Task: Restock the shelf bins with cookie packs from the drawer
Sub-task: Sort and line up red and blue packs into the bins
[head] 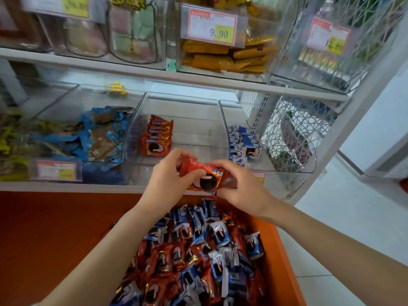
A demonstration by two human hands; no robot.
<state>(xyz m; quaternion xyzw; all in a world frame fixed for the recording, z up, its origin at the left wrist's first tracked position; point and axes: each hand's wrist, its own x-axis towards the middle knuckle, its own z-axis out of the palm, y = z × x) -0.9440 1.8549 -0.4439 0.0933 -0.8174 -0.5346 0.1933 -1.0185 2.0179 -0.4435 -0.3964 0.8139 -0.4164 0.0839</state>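
Loose red and blue cookie packs (198,250) fill the orange drawer (284,261) nearest the head camera. Above its far edge, the left hand (167,175) curls round the left end of the held red pack (205,175), thumb on its front, while the right hand (240,184) pinches the right end. Just beyond, the clear middle bin (189,111) has one row of red packs (157,138) against its left wall and open floor rightward.

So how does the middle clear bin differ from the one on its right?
The middle bin holds red cookie packs; the right bin holds blue-and-white packs. The middle bin's stand in a neat row; the right bin's lie heaped loosely. Both are clear plastic, mostly unfilled, stock against the left wall.
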